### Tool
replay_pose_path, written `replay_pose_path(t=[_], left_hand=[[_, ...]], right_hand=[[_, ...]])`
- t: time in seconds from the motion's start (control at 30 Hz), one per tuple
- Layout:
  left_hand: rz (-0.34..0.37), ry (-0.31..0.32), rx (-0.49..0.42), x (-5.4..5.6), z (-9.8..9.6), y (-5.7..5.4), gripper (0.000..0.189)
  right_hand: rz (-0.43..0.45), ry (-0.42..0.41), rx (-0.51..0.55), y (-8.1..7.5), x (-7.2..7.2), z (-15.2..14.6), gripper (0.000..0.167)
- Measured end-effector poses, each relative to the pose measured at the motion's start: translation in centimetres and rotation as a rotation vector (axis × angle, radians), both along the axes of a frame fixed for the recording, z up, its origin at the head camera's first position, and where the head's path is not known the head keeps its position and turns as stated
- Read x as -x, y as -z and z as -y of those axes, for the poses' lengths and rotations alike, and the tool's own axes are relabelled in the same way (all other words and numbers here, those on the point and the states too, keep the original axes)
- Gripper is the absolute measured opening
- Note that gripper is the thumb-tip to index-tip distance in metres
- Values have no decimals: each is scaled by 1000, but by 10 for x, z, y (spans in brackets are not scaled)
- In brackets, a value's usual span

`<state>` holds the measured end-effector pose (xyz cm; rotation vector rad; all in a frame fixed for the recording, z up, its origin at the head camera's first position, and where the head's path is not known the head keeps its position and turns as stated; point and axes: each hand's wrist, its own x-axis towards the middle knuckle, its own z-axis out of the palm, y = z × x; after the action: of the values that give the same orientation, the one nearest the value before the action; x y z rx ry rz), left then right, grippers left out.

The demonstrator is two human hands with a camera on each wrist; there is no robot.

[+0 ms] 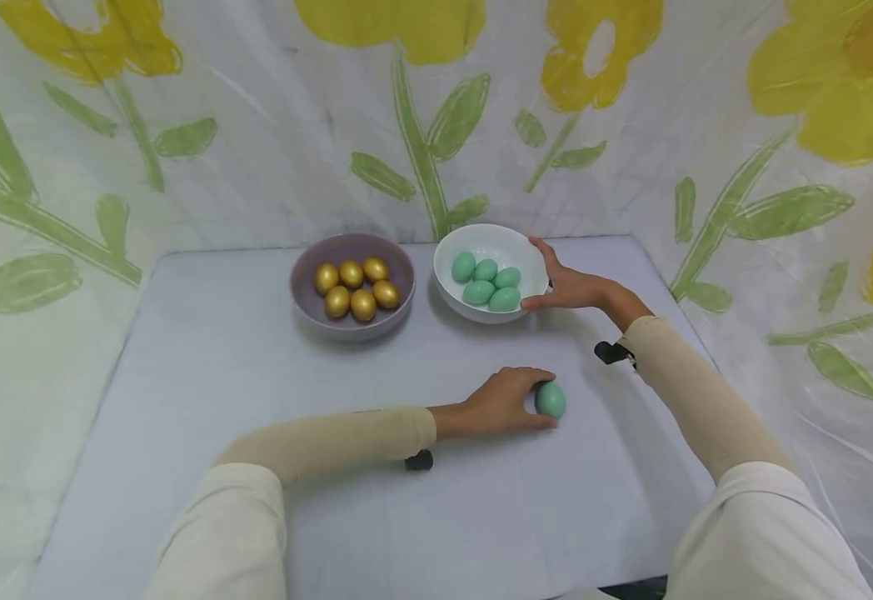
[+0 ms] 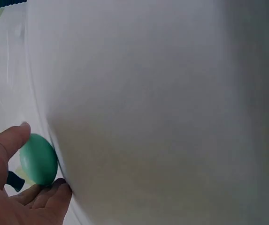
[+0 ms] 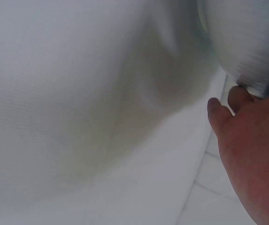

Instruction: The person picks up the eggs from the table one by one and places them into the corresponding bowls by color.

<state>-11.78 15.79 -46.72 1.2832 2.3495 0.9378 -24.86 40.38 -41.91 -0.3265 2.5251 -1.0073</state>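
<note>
My left hand (image 1: 507, 402) pinches a green egg (image 1: 551, 400) at the right of the table, thumb on the near side and fingers on the far side. The left wrist view shows this egg (image 2: 39, 159) between the thumb and fingertips. A white bowl (image 1: 474, 312) at the back contains several green eggs (image 1: 478, 292). Against its right side, my right hand (image 1: 571, 287) grips the bowl with fingers and thumb spread along the rim. In the right wrist view, fingertips of the right hand (image 3: 254, 145) meet the bowl's outer wall (image 3: 247, 42), partly out of frame.
A mauve bowl (image 1: 354, 332) with several golden eggs (image 1: 363, 305) stands left of the white bowl. Both bowls sit near the back edge of the table (image 1: 204, 350), which is covered in pale cloth. Behind hangs a sheet (image 1: 271, 167) painted with yellow flowers.
</note>
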Motion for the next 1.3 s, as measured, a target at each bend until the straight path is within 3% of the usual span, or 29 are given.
replay_pose_path(t=[0.37, 0.57, 0.77, 0.87, 1.0, 1.13, 1.3], left_hand=[[26, 56, -19, 2, -3, 2, 62], [26, 79, -33, 6, -1, -10, 63], [66, 157, -123, 8, 5, -35, 61], [79, 209, -187, 10, 7, -55, 60], [43, 227, -215, 17, 12, -82, 58], [-7, 172, -242, 34, 21, -103, 56], [-125, 47, -229, 69, 39, -118, 60]], right_hand=[[6, 2, -2, 1, 1, 0, 126], [30, 6, -2, -1, 5, 1, 129], [58, 6, 9, -4, 4, 1, 130], [44, 1, 11, -4, 1, 0, 129], [29, -16, 30, -6, -1, 1, 127], [-11, -75, 76, -4, 0, -3, 123], [-27, -127, 117, 2, 2, -7, 121]])
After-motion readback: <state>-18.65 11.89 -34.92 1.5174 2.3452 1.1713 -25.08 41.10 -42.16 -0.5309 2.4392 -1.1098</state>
